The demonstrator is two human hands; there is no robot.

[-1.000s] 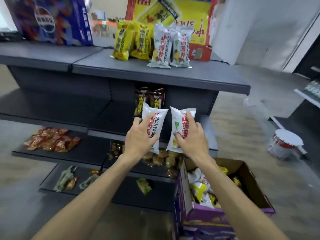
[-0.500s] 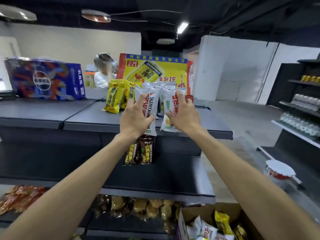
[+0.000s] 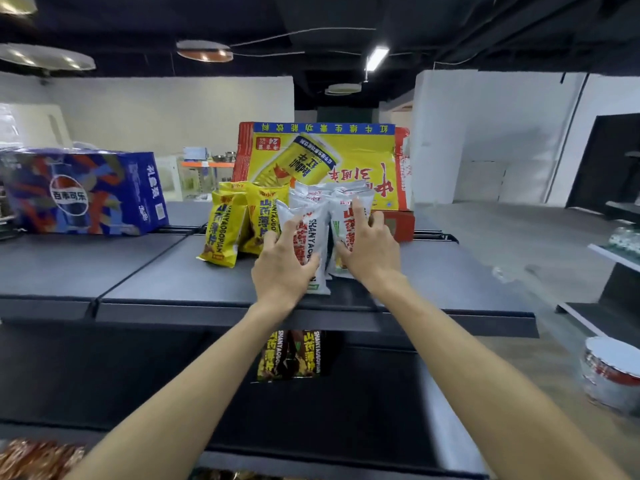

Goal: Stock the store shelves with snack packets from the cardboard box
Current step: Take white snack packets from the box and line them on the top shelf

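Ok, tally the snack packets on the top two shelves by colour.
Yellow packets: at least 2
White packets: at least 4, overlapping
Dark packets: 2
Total: at least 8

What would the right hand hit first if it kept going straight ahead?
The right hand would probably meet the white packets standing on the shelf, just behind the packet it holds; then the yellow carton. Depth is unclear.
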